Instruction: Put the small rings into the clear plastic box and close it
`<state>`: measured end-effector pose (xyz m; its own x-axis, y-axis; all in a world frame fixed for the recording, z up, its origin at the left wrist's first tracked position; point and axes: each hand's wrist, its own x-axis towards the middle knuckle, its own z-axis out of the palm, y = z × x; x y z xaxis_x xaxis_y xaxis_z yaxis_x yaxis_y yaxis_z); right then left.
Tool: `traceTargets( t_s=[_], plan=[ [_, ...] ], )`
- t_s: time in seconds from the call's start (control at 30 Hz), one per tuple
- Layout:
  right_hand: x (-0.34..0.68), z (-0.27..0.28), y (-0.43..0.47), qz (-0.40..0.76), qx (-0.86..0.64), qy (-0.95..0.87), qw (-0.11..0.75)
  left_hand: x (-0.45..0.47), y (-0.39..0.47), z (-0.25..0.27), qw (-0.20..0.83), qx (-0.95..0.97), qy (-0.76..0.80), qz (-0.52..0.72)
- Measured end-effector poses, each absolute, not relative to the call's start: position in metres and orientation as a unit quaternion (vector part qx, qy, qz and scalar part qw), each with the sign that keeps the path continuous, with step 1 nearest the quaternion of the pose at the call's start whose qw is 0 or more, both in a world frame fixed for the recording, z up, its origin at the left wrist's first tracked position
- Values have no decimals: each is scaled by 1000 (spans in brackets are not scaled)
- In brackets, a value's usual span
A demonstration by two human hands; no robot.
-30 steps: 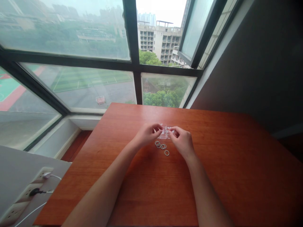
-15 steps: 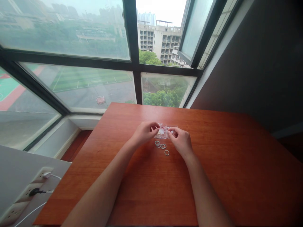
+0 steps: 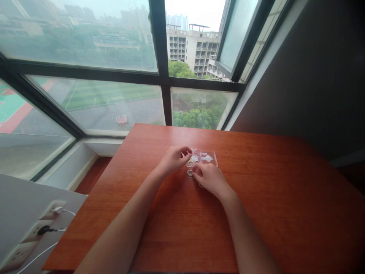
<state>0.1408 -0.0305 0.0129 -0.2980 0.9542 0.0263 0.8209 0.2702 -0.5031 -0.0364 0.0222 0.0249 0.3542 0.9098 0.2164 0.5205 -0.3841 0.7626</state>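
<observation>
A small clear plastic box (image 3: 194, 165) with compartments stands on the table, its lid (image 3: 214, 155) folded open to the right. Small yellowish and pinkish pieces lie inside. My left hand (image 3: 175, 158) is at the box's left side, thumb and forefinger closed over its edge. In front of the box lie pale thin rings (image 3: 190, 174), some overlapping. My right hand (image 3: 212, 179) is over these rings, fingers curled and pinching down beside them; what is between its fingertips is hidden. Another ring (image 3: 201, 185) shows partly beneath that hand.
The reddish-brown wooden table (image 3: 285, 198) reaches to the windows. A dark window frame (image 3: 164, 82) rises behind it, with one pane tilted outward. On the left wall are sockets (image 3: 34, 230) with plugs and a white cable (image 3: 42, 253).
My right hand has moved left and toward me, from the lid to the rings, uncovering the lid and hiding some rings. My left hand stays at the box.
</observation>
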Motion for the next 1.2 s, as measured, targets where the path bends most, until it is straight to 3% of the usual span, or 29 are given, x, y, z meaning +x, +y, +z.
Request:
traceTargets(
  t_s=[0.6,1.0,1.2],
  plan=[
    [133,12,-35,229,-559,-776,181,-36,23,18,297,776,465,306],
    [160,14,-18,226,-606,-686,333,-25,18,21,338,770,441,313],
    [164,22,-20,225,-609,-673,354,-14,14,19,363,770,423,310]
  ],
)
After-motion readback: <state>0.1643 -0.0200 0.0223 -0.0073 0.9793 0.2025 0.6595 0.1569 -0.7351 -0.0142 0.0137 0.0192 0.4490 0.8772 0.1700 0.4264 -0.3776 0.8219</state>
